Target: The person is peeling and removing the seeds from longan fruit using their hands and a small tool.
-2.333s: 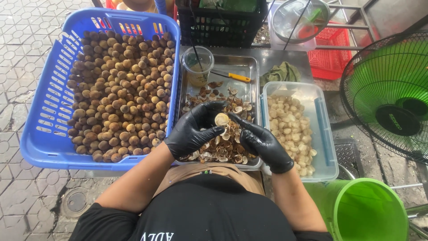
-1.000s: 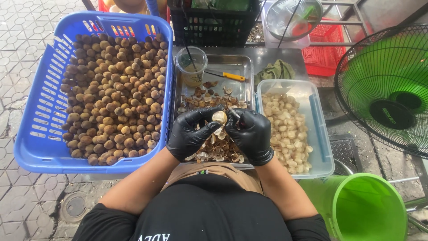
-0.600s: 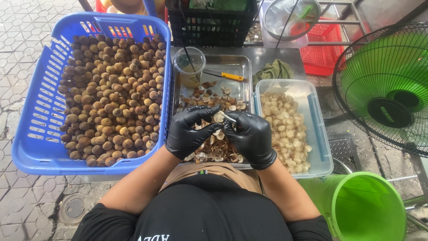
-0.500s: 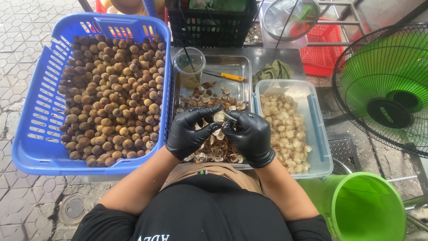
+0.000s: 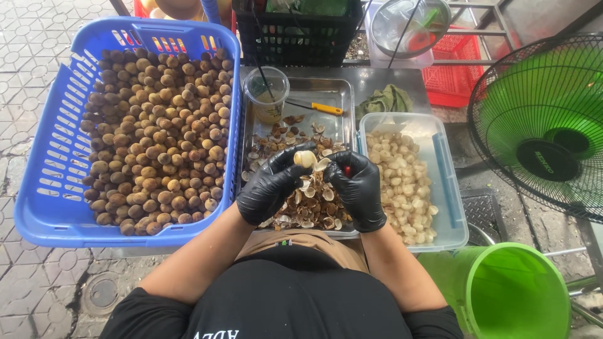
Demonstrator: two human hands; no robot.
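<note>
Peeling fruit (image 5: 306, 158) | hands (image 5: 314, 179) over shell tray (image 5: 342, 94) | basket (image 5: 38, 188) left

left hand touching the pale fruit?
Touching. The head view shows the gloved left hand with its fingertips pinching the pale fruit over the metal tray, no gap between them.

left hand (image 5: 270, 191), right hand (image 5: 358, 188), gloved, fingertips together

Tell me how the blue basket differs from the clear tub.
The blue basket has slotted, opaque walls; the clear tub has smooth, see-through ones. The blue basket holds brown, unpeeled round fruits; the clear tub holds pale peeled pieces. The basket is larger. Both are rectangular and flank the metal tray.
</note>
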